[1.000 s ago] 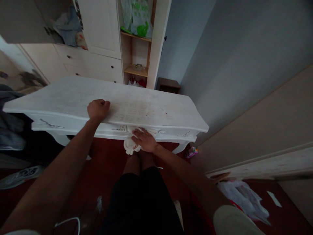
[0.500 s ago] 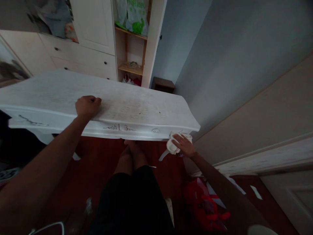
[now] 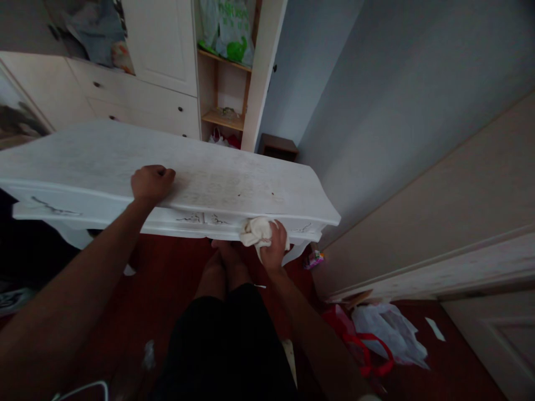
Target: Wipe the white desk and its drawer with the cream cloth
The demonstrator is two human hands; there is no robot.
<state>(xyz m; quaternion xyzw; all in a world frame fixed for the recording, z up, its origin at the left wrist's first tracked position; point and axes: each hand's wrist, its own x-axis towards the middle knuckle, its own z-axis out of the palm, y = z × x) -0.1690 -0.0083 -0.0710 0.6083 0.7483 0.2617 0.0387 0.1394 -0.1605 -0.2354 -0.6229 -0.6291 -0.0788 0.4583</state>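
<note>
A white table (image 3: 104, 150) with curved edges and carved drawer fronts stretches across the view, its top smudged with grey marks. My left hand (image 3: 152, 182) rests as a closed fist on the tabletop near the front edge; whether anything is inside it is hidden. My right hand (image 3: 276, 245) grips a cream cloth (image 3: 256, 231) and presses it against the drawer front, right of the middle carvings. The cloth is bunched and covers part of that front.
Behind the table stands a white cabinet (image 3: 161, 44) with an open shelf section holding plastic bags (image 3: 234, 33). A wall (image 3: 397, 184) runs along the right. On the floor lie a red bag (image 3: 368, 353), a white plastic bag (image 3: 388, 334) and a small pink box (image 3: 313, 259).
My right hand has moved left along the drawer front with the cloth, from the table's right corner towards the middle. My left hand has stayed almost in place.
</note>
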